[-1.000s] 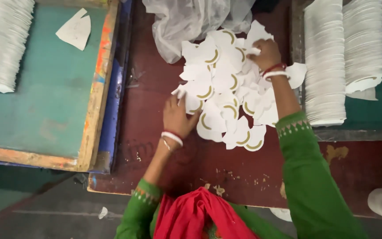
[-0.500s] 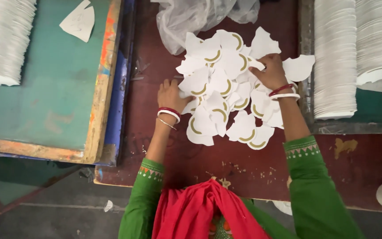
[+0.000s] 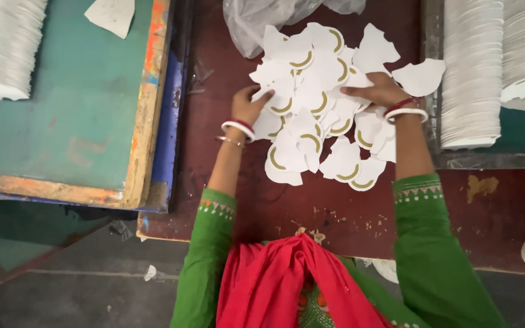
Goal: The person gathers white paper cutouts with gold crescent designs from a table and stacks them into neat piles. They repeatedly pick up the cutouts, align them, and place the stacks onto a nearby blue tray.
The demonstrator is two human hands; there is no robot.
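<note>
Single head-worn view, looking almost straight down from above the person's own chest. Near range: both forearms fill the centre, left hand and right hand on a maroon tabletop. Frame edges reach a teal framed board at left and the floor below.

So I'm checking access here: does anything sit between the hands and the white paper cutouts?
Nothing visible does. The left hand and right hand already rest directly on the pile of paper cutouts; the plastic bag lies beyond it.
</note>
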